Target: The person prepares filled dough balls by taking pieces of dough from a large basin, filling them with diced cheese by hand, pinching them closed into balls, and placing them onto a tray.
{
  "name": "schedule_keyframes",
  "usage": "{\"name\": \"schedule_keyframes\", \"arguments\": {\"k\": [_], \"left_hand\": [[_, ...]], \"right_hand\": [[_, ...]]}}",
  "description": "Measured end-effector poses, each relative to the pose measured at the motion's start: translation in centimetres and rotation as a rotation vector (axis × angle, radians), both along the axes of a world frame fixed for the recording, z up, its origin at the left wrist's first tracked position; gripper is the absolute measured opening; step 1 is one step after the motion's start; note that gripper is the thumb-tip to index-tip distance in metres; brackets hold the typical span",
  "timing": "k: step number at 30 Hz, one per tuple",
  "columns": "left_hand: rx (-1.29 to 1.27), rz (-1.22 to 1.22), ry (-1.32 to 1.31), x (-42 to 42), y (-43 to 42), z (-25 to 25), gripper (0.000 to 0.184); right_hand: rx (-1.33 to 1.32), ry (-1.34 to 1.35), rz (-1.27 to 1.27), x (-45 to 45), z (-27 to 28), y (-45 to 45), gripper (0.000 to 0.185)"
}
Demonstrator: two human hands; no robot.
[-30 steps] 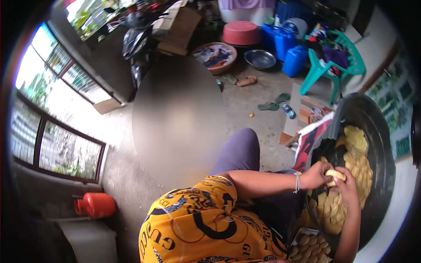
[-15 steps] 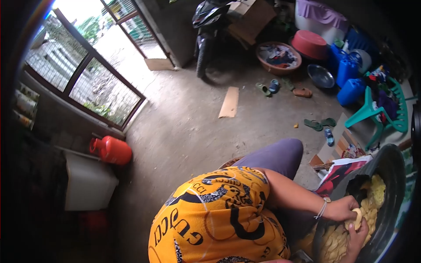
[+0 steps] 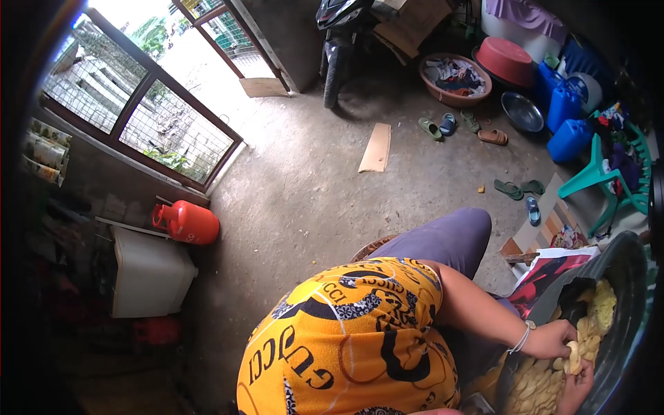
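Observation:
My left hand, with a pale bracelet on its wrist, is closed on a curved, pale yellow piece of food. From below, my right hand has its fingers closed at the lower end of the same piece. Both hands are over a large dark basin. Many flat, pale yellow pieces lie in the basin under and beside my hands. A lumpier yellow-green mass sits toward the basin's upper side. The exact kind of food cannot be made out.
A printed sheet lies against the basin. Beyond are a green plastic chair with clothes, blue jugs, a tub of laundry, scattered slippers and a motorcycle. A red gas cylinder stands left.
The whole view has shifted slightly as my head moved. My hands stay together on the pale yellow piece, which has turned to a more upright angle between my fingers.

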State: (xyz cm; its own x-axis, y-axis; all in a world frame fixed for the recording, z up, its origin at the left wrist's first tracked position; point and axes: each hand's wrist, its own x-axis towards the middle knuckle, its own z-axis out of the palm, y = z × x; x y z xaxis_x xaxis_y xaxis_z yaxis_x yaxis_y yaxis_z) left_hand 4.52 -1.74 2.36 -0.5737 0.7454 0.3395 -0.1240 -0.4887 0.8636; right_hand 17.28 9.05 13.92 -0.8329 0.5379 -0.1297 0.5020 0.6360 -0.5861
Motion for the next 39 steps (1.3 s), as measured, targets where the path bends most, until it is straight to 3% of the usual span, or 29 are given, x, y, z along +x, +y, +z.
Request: {"name": "schedule_keyframes", "arguments": {"k": [3,7,10,12,15,17,19,20,22,25,29,35,39], "left_hand": [[-0.067,0.125,-0.064,0.2,-0.6,-0.1,0.015],[-0.146,-0.221,-0.087,-0.8,-1.0,-0.1,0.015],[-0.076,-0.282,-0.143,-0.5,-1.5,0.5,0.014],[-0.007,-0.28,-0.119,-0.2,-1.2,0.1,0.014],[0.008,-0.274,-0.08,-0.5,-1.2,-0.2,0.014],[-0.059,-0.296,-0.069,-0.9,-1.5,-0.1,0.016],[-0.039,-0.388,-0.185,-1.1,-1.6,0.6,0.016],[0.012,-0.438,-0.333,-0.7,-1.4,0.6,0.017],[0.054,-0.513,-0.396,-0.7,-1.4,0.7,0.02],[-0.002,-0.582,-0.508,-1.0,-1.5,1.3,0.021],[-0.066,-0.413,-0.445,-0.7,-0.5,0.7,0.023],[-0.128,-0.534,-0.343,-1.4,-0.8,0.9,0.02],[0.0,-0.683,-0.591,-2.0,-1.5,1.7,0.023]], "right_hand": [[-0.14,-0.037,-0.036,0.7,0.3,1.3,0.027],[-0.308,0.015,-0.124,1.2,-0.4,3.2,0.033],[-0.672,0.36,-0.188,1.6,-3.4,3.9,0.038],[-0.604,0.297,-0.132,2.9,-5.1,6.8,0.038],[-0.544,0.129,-0.14,0.9,-2.9,4.2,0.033],[-0.273,0.169,-0.283,1.1,-4.1,3.6,0.032],[-0.5,0.189,-0.326,-0.3,-2.6,1.3,0.036],[-0.617,0.112,-0.074,-1.0,-1.7,1.2,0.038],[-0.584,0.085,0.023,-1.7,-1.5,0.7,0.037],[-0.61,0.064,-0.053,-1.9,-0.6,0.5,0.039],[-0.577,0.128,-0.015,-1.9,-0.3,-0.4,0.041],[-0.592,0.219,0.06,-1.4,0.2,-0.6,0.046],[-0.752,0.308,0.152,-1.0,0.5,0.8,0.048]]}}
